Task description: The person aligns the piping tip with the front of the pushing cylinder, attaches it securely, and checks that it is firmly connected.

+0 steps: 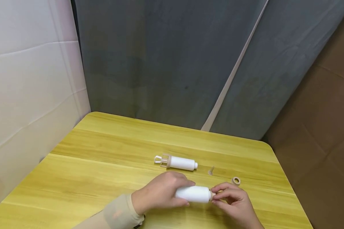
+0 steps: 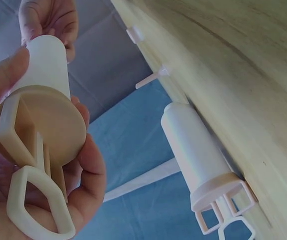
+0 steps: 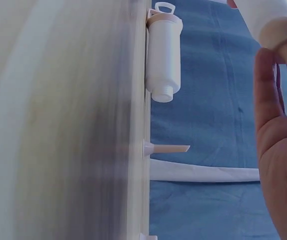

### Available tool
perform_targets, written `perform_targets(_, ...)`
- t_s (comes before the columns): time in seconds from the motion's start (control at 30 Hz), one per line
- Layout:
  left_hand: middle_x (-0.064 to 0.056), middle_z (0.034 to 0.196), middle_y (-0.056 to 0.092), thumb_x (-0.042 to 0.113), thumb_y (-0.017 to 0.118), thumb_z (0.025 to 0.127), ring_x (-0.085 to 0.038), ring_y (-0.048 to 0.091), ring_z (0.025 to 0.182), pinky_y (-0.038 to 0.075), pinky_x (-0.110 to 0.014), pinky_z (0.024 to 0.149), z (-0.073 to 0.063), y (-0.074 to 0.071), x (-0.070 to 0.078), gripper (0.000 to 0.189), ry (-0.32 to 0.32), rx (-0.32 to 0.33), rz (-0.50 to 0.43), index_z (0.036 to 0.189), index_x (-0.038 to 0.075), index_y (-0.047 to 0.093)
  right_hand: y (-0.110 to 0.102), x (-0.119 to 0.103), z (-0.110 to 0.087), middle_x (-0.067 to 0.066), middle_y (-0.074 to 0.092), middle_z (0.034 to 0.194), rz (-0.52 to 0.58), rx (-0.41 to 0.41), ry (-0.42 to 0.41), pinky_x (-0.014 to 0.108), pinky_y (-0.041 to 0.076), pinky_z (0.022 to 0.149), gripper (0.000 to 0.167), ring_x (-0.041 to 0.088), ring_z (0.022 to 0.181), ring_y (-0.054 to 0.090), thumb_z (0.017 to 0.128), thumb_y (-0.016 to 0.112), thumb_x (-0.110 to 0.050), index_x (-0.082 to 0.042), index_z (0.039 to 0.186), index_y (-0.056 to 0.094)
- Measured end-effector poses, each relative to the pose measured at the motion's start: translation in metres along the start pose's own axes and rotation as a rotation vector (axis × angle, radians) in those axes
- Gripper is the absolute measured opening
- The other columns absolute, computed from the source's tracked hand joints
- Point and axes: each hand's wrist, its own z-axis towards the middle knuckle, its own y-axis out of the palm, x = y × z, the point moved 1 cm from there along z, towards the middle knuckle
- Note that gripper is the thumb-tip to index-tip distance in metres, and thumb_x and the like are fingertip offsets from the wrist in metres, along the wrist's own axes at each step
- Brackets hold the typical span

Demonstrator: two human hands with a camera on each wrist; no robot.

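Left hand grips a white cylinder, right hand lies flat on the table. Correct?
Wrong on the right hand: it pinches the beige nozzle at the cylinder's end, as the right wrist view shows. The left hand does grip the white cylinder.

My right hand (image 3: pixel 283 155) pinches a beige nozzle (image 3: pixel 275 34) at the end of a white tube (image 3: pixel 260 12), to the right of the looped-handle cylinder (image 3: pixel 163 55) lying on the table (image 3: pixel 58 125). Below that cylinder a second nozzle (image 3: pixel 169 148) stands on its wider base; behind the cylinder hangs blue cloth (image 3: pixel 208 100), with a pale strip (image 3: pixel 203 172) below the cylinder
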Motion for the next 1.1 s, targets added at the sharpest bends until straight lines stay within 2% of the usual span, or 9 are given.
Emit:
perform_targets(0.17, 0.002, 0.112, 0.078, 0.029, 0.092, 0.084, -0.004, 0.069, 0.101, 0.053, -0.018, 0.090, 0.0013, 0.0002, 0.0001, 0.047, 0.012, -0.003, -0.002, 0.124, 0.010, 0.078, -0.0003, 0.0001, -0.0013, 0.021, 0.073, 0.118, -0.015, -0.001, 0.007, 0.035, 0.060, 0.093, 0.047, 0.023, 0.117, 0.070, 0.074, 0.070, 0.038, 0.005, 0.106, 0.078)
perform_targets(0.47, 0.003, 0.111, 0.077, 0.029, 0.092, 0.083, -0.002, 0.068, 0.100, 0.053, -0.017, 0.088, 0.0026, 0.0031, -0.0023, 0.047, 0.030, -0.006, -0.017, 0.124, 0.011, 0.079, 0.0011, -0.0065, -0.0018, 0.017, 0.076, 0.118, -0.057, 0.045, 0.111, 0.032, 0.062, 0.084, 0.043, 0.020, 0.113, 0.073, 0.084, 0.065, 0.033, 0.004, 0.113, 0.078)
perform_targets(0.57, 0.003, 0.112, 0.077, 0.029, 0.092, 0.083, -0.003, 0.068, 0.100, 0.053, -0.017, 0.089, 0.0022, 0.0039, -0.0017, 0.047, 0.035, -0.004, -0.016, 0.124, 0.011, 0.078, 0.0008, -0.0071, -0.0022, 0.015, 0.077, 0.118, -0.100, 0.077, 0.210, 0.033, 0.063, 0.084, 0.036, 0.019, 0.112, 0.073, 0.090, 0.067, 0.025, 0.006, 0.118, 0.076)
perform_targets(0.63, 0.003, 0.112, 0.077, 0.029, 0.092, 0.083, -0.003, 0.068, 0.100, 0.053, -0.018, 0.089, 0.0014, 0.0037, -0.0012, 0.047, 0.026, 0.002, -0.015, 0.125, 0.011, 0.078, 0.0008, -0.0071, -0.0010, 0.011, 0.078, 0.115, -0.126, 0.082, 0.323, 0.034, 0.063, 0.082, 0.029, 0.018, 0.106, 0.074, 0.095, 0.068, 0.015, 0.005, 0.123, 0.073)
perform_targets(0.73, 0.002, 0.113, 0.077, 0.029, 0.093, 0.083, -0.004, 0.069, 0.102, 0.054, -0.020, 0.090, 0.0001, 0.0028, -0.0006, 0.048, 0.005, 0.014, -0.015, 0.125, 0.011, 0.078, 0.0007, -0.0063, 0.0026, 0.007, 0.077, 0.112, -0.091, 0.017, 0.502, 0.038, 0.064, 0.079, 0.022, 0.019, 0.098, 0.074, 0.106, 0.062, 0.002, 0.007, 0.126, 0.069)
perform_targets(0.83, 0.002, 0.113, 0.077, 0.029, 0.093, 0.083, -0.004, 0.069, 0.102, 0.055, -0.021, 0.089, -0.0008, 0.0020, -0.0007, 0.048, -0.007, 0.022, -0.005, 0.125, 0.011, 0.079, 0.0000, -0.0059, 0.0055, 0.007, 0.076, 0.109, -0.057, -0.057, 0.593, 0.041, 0.064, 0.077, 0.024, 0.021, 0.093, 0.075, 0.111, 0.056, -0.005, 0.009, 0.125, 0.069)
perform_targets(0.9, 0.002, 0.113, 0.077, 0.029, 0.093, 0.083, -0.004, 0.069, 0.102, 0.055, -0.021, 0.089, -0.0012, 0.0017, -0.0009, 0.047, -0.009, 0.022, -0.004, 0.124, 0.011, 0.079, -0.0002, -0.0063, 0.0062, 0.009, 0.076, 0.111, -0.053, -0.066, 0.595, 0.040, 0.064, 0.081, 0.024, 0.020, 0.097, 0.074, 0.109, 0.058, -0.005, 0.009, 0.126, 0.069)
perform_targets(1.1, 0.003, 0.114, 0.077, 0.027, 0.093, 0.083, -0.004, 0.069, 0.102, 0.055, -0.021, 0.089, -0.0019, 0.0018, -0.0034, 0.047, -0.030, 0.005, -0.033, 0.125, 0.011, 0.079, 0.0003, -0.0059, 0.0035, 0.009, 0.074, 0.124, -0.053, -0.025, 0.523, 0.038, 0.060, 0.094, 0.031, 0.017, 0.115, 0.070, 0.100, 0.071, 0.002, 0.005, 0.130, 0.069)
